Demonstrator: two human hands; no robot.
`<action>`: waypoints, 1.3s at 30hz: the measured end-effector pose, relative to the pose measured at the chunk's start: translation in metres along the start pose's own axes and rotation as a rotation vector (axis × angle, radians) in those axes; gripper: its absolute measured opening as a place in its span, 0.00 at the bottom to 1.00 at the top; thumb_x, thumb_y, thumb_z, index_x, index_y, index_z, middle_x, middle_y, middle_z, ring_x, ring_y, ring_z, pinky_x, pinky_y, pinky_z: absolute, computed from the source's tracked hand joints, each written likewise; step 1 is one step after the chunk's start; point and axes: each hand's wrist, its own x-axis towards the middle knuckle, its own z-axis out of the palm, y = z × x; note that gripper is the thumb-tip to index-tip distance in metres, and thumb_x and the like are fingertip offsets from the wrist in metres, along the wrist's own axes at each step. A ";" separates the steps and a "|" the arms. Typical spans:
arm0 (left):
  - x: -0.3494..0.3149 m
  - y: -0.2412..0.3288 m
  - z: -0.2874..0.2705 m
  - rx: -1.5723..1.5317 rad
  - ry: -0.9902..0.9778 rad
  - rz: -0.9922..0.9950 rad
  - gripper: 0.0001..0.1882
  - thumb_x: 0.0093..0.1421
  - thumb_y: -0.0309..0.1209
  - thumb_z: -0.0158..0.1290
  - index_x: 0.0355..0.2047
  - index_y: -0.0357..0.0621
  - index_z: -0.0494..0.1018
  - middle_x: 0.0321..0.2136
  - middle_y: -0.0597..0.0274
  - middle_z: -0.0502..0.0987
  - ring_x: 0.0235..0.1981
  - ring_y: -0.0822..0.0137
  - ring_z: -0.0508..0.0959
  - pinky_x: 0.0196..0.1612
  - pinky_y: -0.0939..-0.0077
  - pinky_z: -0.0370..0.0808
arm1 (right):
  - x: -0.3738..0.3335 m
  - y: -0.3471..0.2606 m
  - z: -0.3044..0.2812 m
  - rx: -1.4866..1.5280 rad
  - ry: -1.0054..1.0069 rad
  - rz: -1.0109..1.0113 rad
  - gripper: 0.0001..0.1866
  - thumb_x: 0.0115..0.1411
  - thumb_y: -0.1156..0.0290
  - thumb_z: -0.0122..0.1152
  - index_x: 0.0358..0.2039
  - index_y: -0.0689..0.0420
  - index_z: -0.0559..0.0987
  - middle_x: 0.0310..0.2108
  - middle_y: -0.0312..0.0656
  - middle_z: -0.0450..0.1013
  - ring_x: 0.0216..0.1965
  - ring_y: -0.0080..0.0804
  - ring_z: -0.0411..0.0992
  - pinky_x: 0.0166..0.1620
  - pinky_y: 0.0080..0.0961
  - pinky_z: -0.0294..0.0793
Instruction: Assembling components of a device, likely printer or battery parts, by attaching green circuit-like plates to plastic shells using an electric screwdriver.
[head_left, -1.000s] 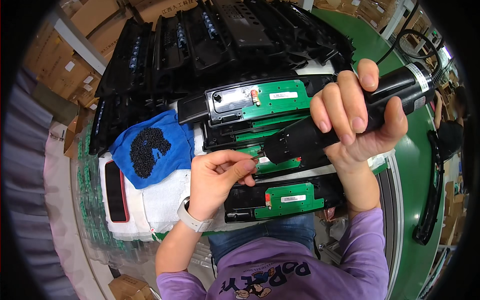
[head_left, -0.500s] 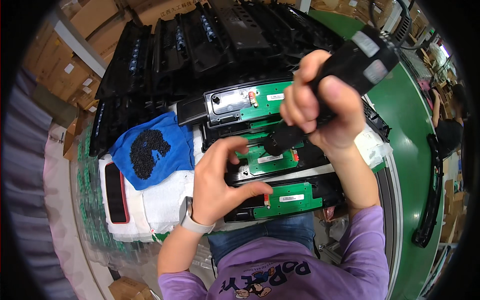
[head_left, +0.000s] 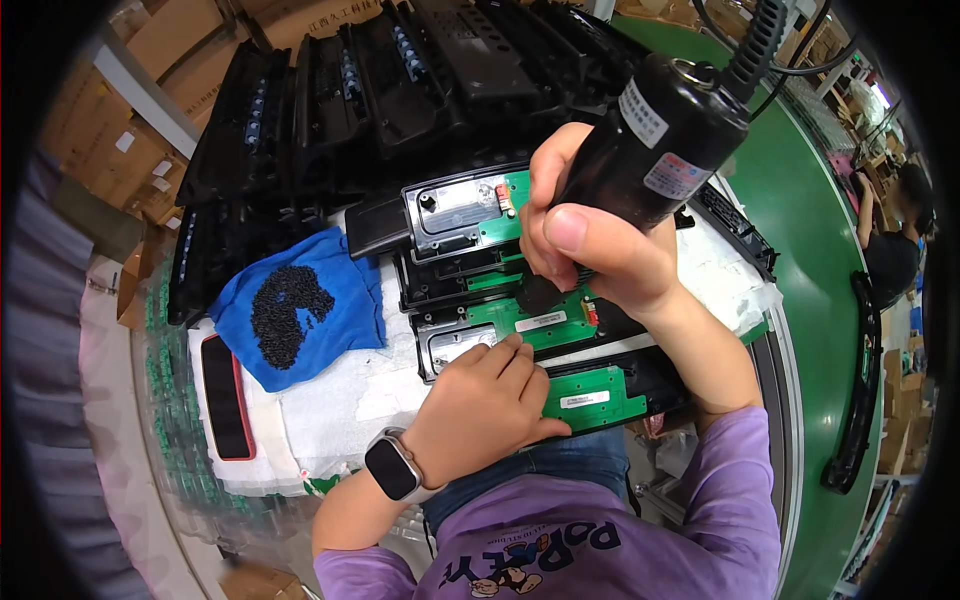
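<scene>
My right hand (head_left: 610, 235) is wrapped round a corded black electric screwdriver (head_left: 655, 130). The screwdriver's lower end stands over the upper left part of a green circuit board (head_left: 560, 322). That board sits in a black plastic housing (head_left: 432, 345) in the middle of the row; the bit and any screw under it are hidden. My left hand (head_left: 490, 400) lies palm down, fingers stretched out, with its fingertips at this housing's near edge. Its thumb reaches over the nearest housing, which holds another green board (head_left: 595, 398), and covers that housing's left end.
Left of the housings, a blue cloth (head_left: 235, 310) bears a heap of small black screws (head_left: 285, 315). A red-edged phone (head_left: 230, 400) lies beside it. Further black housings (head_left: 380, 90) are piled at the back. A person (head_left: 895, 240) is at the far right.
My left hand has gone from a spread thumb and finger near the screwdriver tip to lying flat at the housing's near edge. The screwdriver's body has swung left and nearer.
</scene>
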 end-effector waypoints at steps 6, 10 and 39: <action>0.000 0.009 -0.002 0.033 -0.081 -0.010 0.34 0.43 0.58 0.56 0.32 0.34 0.72 0.38 0.43 0.74 0.42 0.51 0.76 0.41 0.65 0.74 | 0.008 0.009 0.012 -0.122 -0.075 -0.181 0.12 0.44 0.71 0.66 0.26 0.60 0.70 0.18 0.35 0.68 0.18 0.17 0.66 0.22 0.14 0.64; -0.001 0.016 -0.001 0.135 -0.176 -0.006 0.35 0.43 0.58 0.56 0.33 0.33 0.71 0.40 0.37 0.73 0.45 0.46 0.75 0.42 0.65 0.73 | 0.008 -0.001 0.013 -0.073 -0.110 0.039 0.12 0.42 0.74 0.70 0.25 0.60 0.74 0.21 0.32 0.72 0.23 0.15 0.69 0.27 0.15 0.68; -0.011 -0.019 -0.005 0.143 0.210 -0.644 0.06 0.48 0.29 0.57 0.19 0.43 0.71 0.18 0.61 0.70 0.25 0.59 0.75 0.23 0.66 0.69 | -0.029 -0.034 -0.036 0.196 -0.236 -0.116 0.23 0.47 0.66 0.69 0.37 0.60 0.65 0.18 0.35 0.66 0.15 0.23 0.65 0.18 0.16 0.63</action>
